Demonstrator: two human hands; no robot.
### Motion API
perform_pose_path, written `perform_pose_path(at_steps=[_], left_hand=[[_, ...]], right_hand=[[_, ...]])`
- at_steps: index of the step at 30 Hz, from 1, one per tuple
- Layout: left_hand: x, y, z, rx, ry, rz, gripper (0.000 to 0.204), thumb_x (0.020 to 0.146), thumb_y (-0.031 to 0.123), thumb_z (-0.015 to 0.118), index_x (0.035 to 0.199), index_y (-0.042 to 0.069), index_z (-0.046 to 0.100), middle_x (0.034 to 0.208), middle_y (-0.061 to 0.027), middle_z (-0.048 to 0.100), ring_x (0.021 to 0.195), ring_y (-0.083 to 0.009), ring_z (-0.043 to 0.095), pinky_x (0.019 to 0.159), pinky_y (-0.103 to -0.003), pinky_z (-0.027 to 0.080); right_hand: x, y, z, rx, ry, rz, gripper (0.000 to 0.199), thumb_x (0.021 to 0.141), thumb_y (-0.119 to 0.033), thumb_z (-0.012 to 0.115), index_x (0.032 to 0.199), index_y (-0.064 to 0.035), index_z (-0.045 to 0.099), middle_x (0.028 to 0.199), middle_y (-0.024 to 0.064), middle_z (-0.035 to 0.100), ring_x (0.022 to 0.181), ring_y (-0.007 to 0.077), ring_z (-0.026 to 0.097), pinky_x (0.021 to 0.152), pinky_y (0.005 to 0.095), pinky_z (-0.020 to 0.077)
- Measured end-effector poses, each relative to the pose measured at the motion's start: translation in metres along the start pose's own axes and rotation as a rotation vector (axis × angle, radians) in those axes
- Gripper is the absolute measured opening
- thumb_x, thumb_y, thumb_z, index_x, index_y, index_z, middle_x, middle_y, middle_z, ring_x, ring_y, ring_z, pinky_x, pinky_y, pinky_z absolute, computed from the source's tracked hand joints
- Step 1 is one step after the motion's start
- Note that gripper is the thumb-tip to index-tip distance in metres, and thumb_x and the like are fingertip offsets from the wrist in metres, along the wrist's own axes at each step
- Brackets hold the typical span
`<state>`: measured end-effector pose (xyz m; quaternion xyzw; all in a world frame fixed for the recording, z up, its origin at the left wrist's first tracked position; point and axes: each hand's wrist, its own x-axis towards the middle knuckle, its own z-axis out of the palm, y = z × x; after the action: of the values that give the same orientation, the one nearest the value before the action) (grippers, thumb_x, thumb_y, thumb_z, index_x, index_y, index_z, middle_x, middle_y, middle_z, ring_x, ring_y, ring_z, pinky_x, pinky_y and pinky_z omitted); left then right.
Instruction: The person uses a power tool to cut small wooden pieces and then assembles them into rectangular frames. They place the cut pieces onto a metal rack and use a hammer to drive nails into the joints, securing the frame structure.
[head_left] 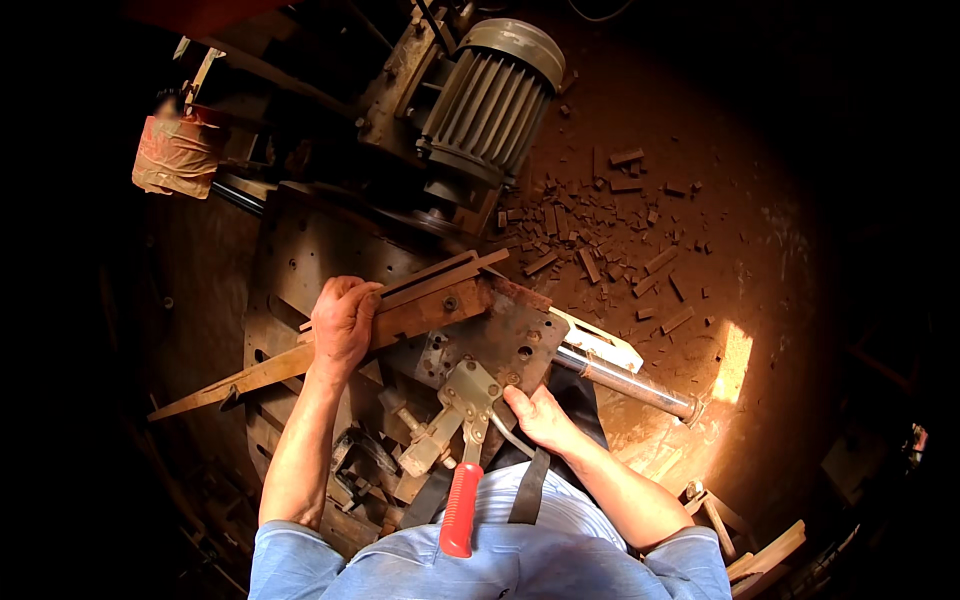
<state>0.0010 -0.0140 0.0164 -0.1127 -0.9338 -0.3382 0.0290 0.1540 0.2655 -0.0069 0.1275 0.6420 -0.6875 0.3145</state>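
My left hand [342,318] is closed around thin brown wooden strips [440,278], which lie along a wooden fence [415,316] bolted to a worn metal plate [500,340]. The far ends of the strips point toward the base of a motor-driven machine. At the plate's near right edge is my right hand [542,417], its thumb on top and its other fingers partly hidden. Just left of it, a toggle clamp [468,392] with a red handle [460,510] is mounted on the plate; the handle points toward my body.
A grey finned motor [485,105] stands beyond the plate. Wood offcuts [600,230] litter the floor at the right. A round metal rail [630,383] runs out to the right. A long wooden wedge [220,390] sticks out left, near a cloth-wrapped object [178,155].
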Motion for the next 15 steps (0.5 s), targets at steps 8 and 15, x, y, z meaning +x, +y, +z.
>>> perform_pose_path(at_steps=[8,15], left_hand=[[0.001,-0.001,0.001,0.006,-0.006,0.012,0.01,0.085,0.008,0.066,0.093,0.005,0.07,0.088,-0.0105,0.064,0.082,-0.029,0.061,0.07,-0.037,0.05],[-0.001,-0.002,0.002,0.003,-0.006,0.01,0.01,0.085,0.008,0.064,0.092,0.005,0.07,0.088,-0.0109,0.064,0.083,-0.0298,0.061,0.072,-0.037,0.051]], right_hand=[[0.0,-0.002,0.001,-0.004,0.024,-0.019,0.072,0.094,-0.058,0.048,0.133,0.0026,0.044,0.131,0.0194,0.053,0.124,0.0311,0.048,0.104,0.0379,0.0358],[0.001,0.009,-0.001,-0.008,0.001,-0.013,0.07,0.094,-0.056,0.048,0.133,0.0021,0.044,0.131,0.02,0.052,0.125,0.031,0.047,0.105,0.0377,0.0357]])
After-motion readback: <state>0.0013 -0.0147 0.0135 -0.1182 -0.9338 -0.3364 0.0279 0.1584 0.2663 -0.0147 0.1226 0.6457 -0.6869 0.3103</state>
